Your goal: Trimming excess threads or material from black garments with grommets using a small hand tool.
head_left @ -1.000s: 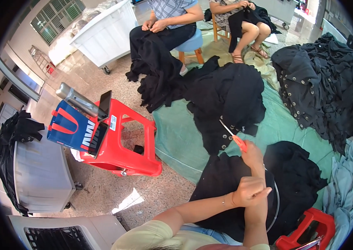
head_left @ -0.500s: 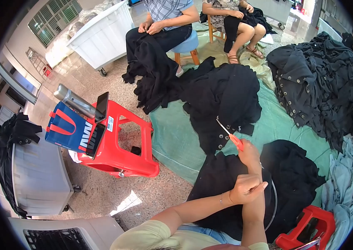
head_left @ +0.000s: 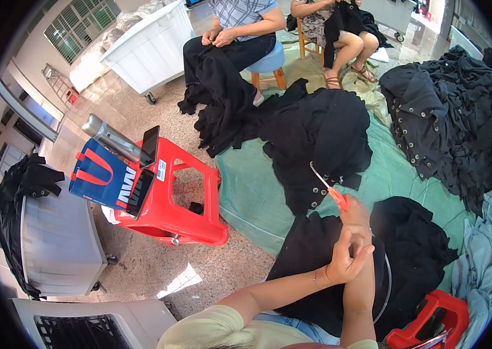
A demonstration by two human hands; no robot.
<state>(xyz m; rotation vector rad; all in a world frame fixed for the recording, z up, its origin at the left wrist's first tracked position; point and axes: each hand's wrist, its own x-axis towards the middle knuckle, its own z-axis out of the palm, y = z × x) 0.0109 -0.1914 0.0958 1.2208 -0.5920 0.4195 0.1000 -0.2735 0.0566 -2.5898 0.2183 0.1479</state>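
My right hand point(head_left: 353, 214) grips a hook tool point(head_left: 337, 198) with an orange-red handle and a thin metal shaft bent at its tip. The tip points up and left over a black garment with metal eyelets point(head_left: 310, 180). Crossing over my right wrist is my left hand point(head_left: 349, 256), holding nothing, its thumb and forefinger apart. Whether it touches the wrist, I cannot tell. Black cloth point(head_left: 310, 244) lies under my forearms, and more black cloth point(head_left: 411, 232) spreads to the right.
A red stool point(head_left: 199, 224) at left bears a steel flask point(head_left: 106, 136), a blue bag point(head_left: 100, 177) and phones. Two people sit ahead handling black garments. Dark eyeleted garments point(head_left: 443, 116) and grey-blue cloth point(head_left: 487, 256) are piled at right, a red stool point(head_left: 458, 314) near me.
My left hand has uncurled from a fist, its thumb and forefinger now apart. My right hand keeps the hook tool in nearly the same place. The whole view has shifted slightly.
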